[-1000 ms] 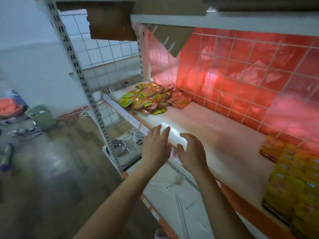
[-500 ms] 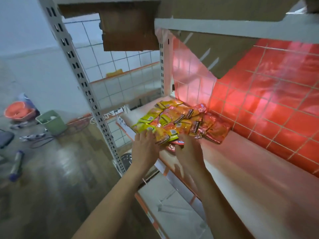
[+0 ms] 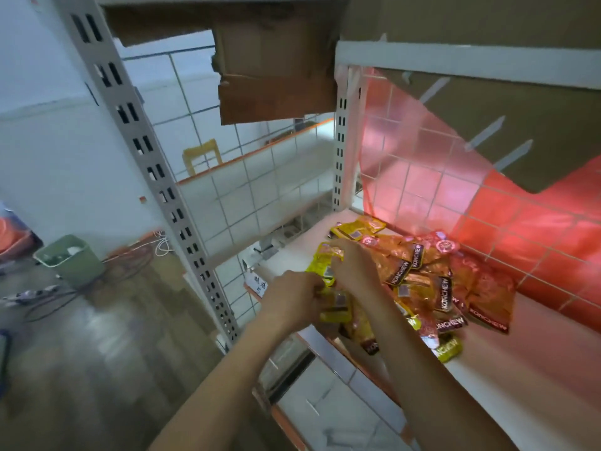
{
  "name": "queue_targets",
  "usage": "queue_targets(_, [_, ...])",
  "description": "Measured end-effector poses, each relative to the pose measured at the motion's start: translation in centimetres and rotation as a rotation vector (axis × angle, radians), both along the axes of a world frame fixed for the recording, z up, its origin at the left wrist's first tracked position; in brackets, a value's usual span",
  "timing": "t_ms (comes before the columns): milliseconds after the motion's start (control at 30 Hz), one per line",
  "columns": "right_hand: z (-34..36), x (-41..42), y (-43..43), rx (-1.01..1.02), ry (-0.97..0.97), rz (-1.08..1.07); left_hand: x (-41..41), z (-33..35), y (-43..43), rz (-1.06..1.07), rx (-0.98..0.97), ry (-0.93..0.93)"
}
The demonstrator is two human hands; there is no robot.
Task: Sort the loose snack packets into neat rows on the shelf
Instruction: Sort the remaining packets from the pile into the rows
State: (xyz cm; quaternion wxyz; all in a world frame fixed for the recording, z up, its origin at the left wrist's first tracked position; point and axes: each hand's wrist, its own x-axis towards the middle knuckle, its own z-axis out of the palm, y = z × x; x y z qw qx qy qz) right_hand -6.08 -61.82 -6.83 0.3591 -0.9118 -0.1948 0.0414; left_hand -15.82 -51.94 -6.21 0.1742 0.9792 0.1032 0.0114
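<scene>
- Left hand (image 3: pixel 294 296) curls round a lower yellow packet (image 3: pixel 336 309) at the shelf's front edge; right hand (image 3: pixel 353 266), just beyond it, pinches an upper yellow packet (image 3: pixel 323 258)
- Jumbled heap of orange and red KONCHEW packets (image 3: pixel 422 281) lies just right of both hands on the white shelf (image 3: pixel 520 369)
- Red gridded back panel (image 3: pixel 536 229) rises behind the heap; green bin (image 3: pixel 70 260) stands on the floor, far left

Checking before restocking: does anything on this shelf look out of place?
The Konchew snack packets lie in a jumbled, overlapping heap at the shelf's left end, orange and yellow mixed; one yellow packet sits askew near the front edge.
</scene>
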Motion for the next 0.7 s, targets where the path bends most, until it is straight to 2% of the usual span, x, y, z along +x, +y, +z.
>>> queue_targets(100, [0.2, 1.6, 2.0, -0.052, 0.070, -0.048, 0.8, 1.2, 2.9, 0.001, -0.065, -0.086])
queue_targets(233, [0.1, 2.9, 3.5, -0.333, 0.144, -0.090, 1.9, 1.7, 5.2, 0.062, -0.250, -0.205])
queue_targets(300, [-0.3, 2.5, 4.2, -0.422, 0.154, -0.158, 2.4, 1.4, 5.9, 0.126, -0.449, -0.279])
queue_targets(400, [-1.2, 1.4, 5.2, -0.539, 0.055, -0.190, 3.2, 1.1, 6.5, 0.270, -0.833, -0.303])
queue_targets(533, [-1.1, 1.0, 5.7, -0.538, 0.027, -0.215, 4.1, 0.9, 7.0, 0.328, -1.127, -0.295])
queue_targets(700, [-1.3, -0.1, 5.8, -0.507, -0.051, -0.250, 4.7, 0.0, 7.5, 0.373, -1.296, -0.237])
